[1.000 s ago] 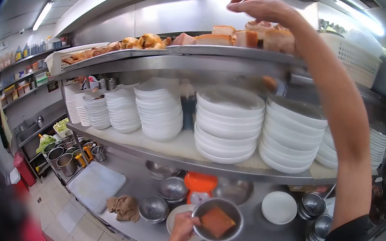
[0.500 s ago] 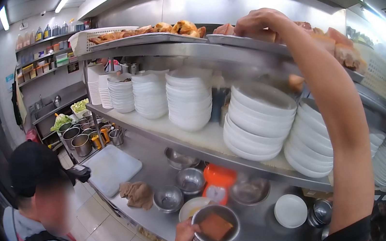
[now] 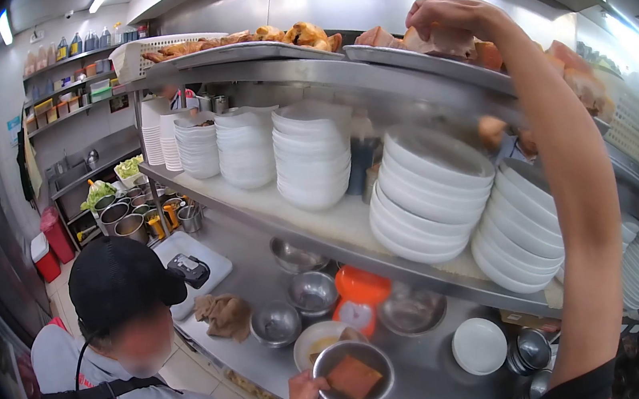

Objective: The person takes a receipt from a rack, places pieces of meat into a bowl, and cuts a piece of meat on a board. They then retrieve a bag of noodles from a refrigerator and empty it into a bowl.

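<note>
My right hand (image 3: 445, 15) reaches up to a metal tray (image 3: 414, 59) on the top shelf. Its fingers are curled down over a piece of roast pork (image 3: 440, 42), among other reddish-brown chunks. At the bottom, my left hand (image 3: 305, 395) grips the left rim of a steel bowl (image 3: 392, 380). Inside the bowl lies a squarish, orange-brown slab of meat (image 3: 353, 378). Just behind the bowl is a white dish (image 3: 305, 352) with something yellowish in it, partly covered. Left of my right hand, roast poultry (image 3: 306, 34) rests on another tray (image 3: 236, 53).
A co-worker in a black cap (image 3: 120, 278) leans in from the left. Tall stacks of white bowls (image 3: 314, 156) fill the middle shelf. On the counter are steel bowls (image 3: 275, 324), an orange container (image 3: 361, 284), a brown cloth (image 3: 223, 315) and white plates (image 3: 480, 346).
The co-worker has moved rightward and nearer the counter. My right hand is slightly higher and further right over the pork. The bowl in my left hand has barely shifted.
</note>
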`<action>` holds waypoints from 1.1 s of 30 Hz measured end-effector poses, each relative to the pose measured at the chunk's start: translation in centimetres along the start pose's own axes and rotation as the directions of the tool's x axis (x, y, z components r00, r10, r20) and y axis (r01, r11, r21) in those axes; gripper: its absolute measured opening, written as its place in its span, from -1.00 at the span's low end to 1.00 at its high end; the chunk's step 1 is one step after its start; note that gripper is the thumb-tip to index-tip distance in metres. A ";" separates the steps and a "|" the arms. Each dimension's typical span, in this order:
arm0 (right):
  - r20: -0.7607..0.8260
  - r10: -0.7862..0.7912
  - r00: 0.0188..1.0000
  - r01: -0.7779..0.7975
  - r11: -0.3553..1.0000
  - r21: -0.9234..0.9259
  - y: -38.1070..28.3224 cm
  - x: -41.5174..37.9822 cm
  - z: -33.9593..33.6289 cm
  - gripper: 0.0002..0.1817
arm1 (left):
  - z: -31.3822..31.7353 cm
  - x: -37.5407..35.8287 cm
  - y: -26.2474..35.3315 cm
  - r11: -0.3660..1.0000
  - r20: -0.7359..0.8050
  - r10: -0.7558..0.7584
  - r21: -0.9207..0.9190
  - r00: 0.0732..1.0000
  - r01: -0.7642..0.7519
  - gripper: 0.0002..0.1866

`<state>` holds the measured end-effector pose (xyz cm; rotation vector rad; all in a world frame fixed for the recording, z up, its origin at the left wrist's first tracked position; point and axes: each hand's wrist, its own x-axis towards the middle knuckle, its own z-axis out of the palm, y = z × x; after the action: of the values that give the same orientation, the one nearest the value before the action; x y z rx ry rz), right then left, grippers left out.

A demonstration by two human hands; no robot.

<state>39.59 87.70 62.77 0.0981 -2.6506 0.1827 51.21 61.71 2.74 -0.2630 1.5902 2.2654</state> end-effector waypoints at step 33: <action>-0.272 -0.323 0.906 0.275 0.940 -0.201 -3.1 -10.9 2.6 -0.31 | 1.0 -1.6 0.2 0.998 0.007 0.010 -0.058 1.000 -0.010 -0.88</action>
<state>48.34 84.61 55.73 0.3920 -2.2975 -0.1088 52.66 62.30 3.80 -0.2618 1.5269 2.3203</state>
